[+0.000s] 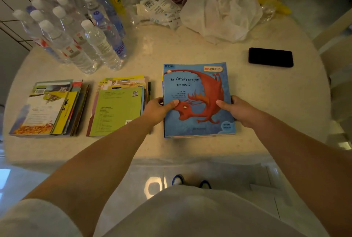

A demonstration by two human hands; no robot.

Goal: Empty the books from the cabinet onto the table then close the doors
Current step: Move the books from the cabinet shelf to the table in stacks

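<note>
A stack of thin books topped by a blue cover with a red dragon (198, 92) lies on the round cream table (190, 50). My left hand (159, 110) grips the stack's left edge, thumb on the cover. My right hand (237, 110) grips its right edge the same way. Two other book piles rest to the left: one with a green cover on top (118, 109), one with a white and yellow cover (47, 109). The cabinet is out of view.
Several clear water bottles (76, 32) crowd the table's back left. A white plastic bag (222, 10) and wrapped packets (160, 10) sit at the back. A black phone (270, 57) lies at the right. A chair (339, 69) stands beyond the table's right edge.
</note>
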